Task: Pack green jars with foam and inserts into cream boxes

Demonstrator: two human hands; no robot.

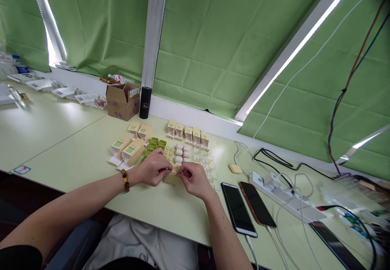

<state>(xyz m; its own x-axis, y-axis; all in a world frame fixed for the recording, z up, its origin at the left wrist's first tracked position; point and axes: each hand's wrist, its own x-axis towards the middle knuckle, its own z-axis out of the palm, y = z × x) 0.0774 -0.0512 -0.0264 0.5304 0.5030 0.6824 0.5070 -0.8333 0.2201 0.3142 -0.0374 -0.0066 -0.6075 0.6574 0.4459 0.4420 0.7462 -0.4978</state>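
A small cream-coloured carton stands on the table between my hands. My left hand pinches its upper left edge, the fingers curled together. On the other side my right hand has thumb and forefinger closed at its upper right edge. Just beyond lie pinkish-white rounded pieces, small gold-coloured pieces and green square cups. Clear plastic pieces sit to the right of these. Larger open cartons with green labels stand left of my left hand.
Small open cartons line the back by the wall. A cardboard box and a black tumbler stand behind at the left. Two phones, a power strip and tangled cables lie at the right.
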